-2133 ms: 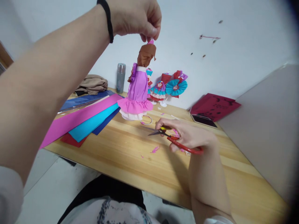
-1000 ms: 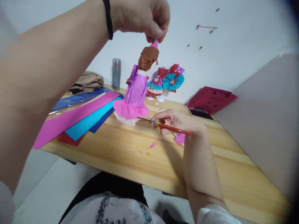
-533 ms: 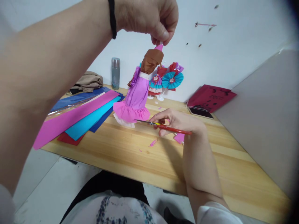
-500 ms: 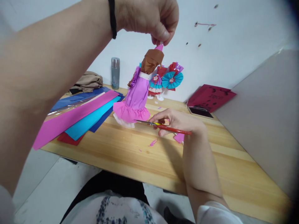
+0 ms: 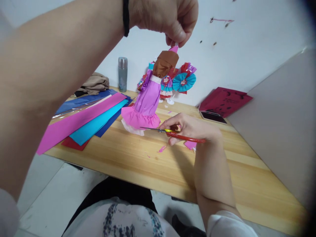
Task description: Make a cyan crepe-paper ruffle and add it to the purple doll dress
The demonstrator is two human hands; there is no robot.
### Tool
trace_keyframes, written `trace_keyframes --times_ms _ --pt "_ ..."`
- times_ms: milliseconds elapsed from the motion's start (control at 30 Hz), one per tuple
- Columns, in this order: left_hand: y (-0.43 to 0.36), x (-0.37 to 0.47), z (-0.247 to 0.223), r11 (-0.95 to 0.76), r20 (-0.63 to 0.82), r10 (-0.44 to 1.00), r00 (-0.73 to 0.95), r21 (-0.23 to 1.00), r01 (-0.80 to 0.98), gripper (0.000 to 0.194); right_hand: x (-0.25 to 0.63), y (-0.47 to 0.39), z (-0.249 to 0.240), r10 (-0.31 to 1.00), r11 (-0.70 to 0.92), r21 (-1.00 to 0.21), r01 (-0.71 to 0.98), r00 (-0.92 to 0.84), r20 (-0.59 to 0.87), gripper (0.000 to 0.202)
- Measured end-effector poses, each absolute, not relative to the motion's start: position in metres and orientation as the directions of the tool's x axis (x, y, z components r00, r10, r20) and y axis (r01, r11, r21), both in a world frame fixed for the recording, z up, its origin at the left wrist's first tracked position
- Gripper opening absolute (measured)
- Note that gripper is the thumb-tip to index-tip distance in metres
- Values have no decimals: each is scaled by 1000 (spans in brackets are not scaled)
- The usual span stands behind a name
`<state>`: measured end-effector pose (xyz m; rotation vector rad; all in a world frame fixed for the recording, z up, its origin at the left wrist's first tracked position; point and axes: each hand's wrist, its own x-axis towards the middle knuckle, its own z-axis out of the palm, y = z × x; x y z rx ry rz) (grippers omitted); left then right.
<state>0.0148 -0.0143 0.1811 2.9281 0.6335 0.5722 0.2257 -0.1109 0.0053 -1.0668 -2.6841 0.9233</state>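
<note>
High up at the top, my left hand [image 5: 170,19] pinches the tip of a paper doll dress [image 5: 148,97], which hangs down over the table. The dress has a brown top, a white waistband, a purple skirt and a pink ruffle with a white layer under it. My right hand [image 5: 187,128] is wrapped round red-handled scissors [image 5: 185,137]. Their blades point left, level with the lower edge of the pink ruffle; whether they touch it I cannot tell.
Coloured paper sheets [image 5: 84,123] lie at the left of the wooden table [image 5: 138,164], with brown cloth [image 5: 95,84] and a bottle [image 5: 122,74] behind. Decorated paper figures [image 5: 184,81] stand at the back. A phone [image 5: 213,117] and magenta bag [image 5: 223,102] are at the right.
My left hand and the top of the dress have shifted slightly right in the view. The scissors have hardly moved against the ruffle.
</note>
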Motion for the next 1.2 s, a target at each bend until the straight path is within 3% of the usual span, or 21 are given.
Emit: trace_keyframes --times_ms 233,667,933,1200 --pt "-4 20 179 -927 304 348 887 252 277 20 222 -113 9 668 526 -592 611 -728 -159 53" --pt "12 25 176 -915 286 399 871 188 357 28 226 -112 6 677 526 -591 611 -722 -144 61" --pt "8 19 174 -913 295 402 867 204 354 22 226 -112 7 643 525 -609 594 -746 -173 50" --pt "11 19 174 -906 288 413 864 230 356 20 223 -113 11 592 566 -596 569 -784 -185 64"
